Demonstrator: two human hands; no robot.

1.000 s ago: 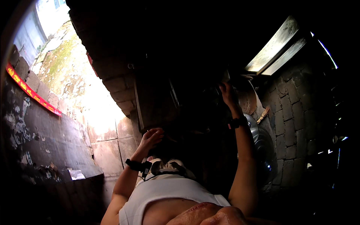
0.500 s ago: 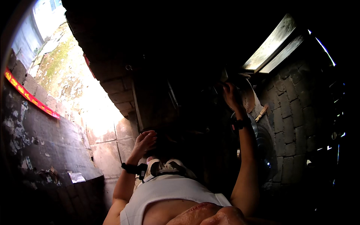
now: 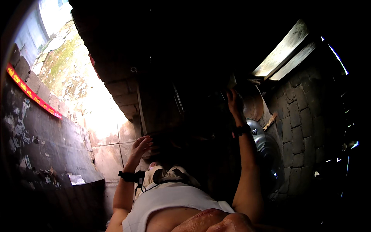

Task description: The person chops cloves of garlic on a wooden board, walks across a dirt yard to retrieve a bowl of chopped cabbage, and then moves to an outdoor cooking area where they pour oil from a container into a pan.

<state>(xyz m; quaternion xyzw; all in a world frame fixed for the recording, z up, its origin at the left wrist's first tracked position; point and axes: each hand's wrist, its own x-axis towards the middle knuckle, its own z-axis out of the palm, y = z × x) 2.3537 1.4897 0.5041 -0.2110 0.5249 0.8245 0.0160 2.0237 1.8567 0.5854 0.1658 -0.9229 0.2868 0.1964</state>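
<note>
My left hand (image 3: 141,146) hangs in front of my left hip, its fingers loosely stretched and apart from anything I can make out. Farther forward, my right hand (image 3: 234,103) reaches into deep shade; what its fingertips touch, if anything, is lost in the dark. Just beyond it stands a small pale block-like piece (image 3: 232,81). Beside the right wrist lies a round shiny metal lid (image 3: 256,136), partly behind my forearm. A brown round surface (image 3: 253,106) shows right of the hand. A short light-coloured bundle or stick (image 3: 270,121) rests near it.
Two pale slanted panels (image 3: 284,48) stand at the far right. A brick surface (image 3: 295,127) runs along the right. To the left are a dark flat slab (image 3: 58,143), a red strip (image 3: 33,96) and sunlit ground (image 3: 69,69). Most of the middle is too dark to read.
My left hand has shifted slightly left. The right forearm has moved a little left, so more of the metal lid shows. My right hand sits slightly lower in the picture.
</note>
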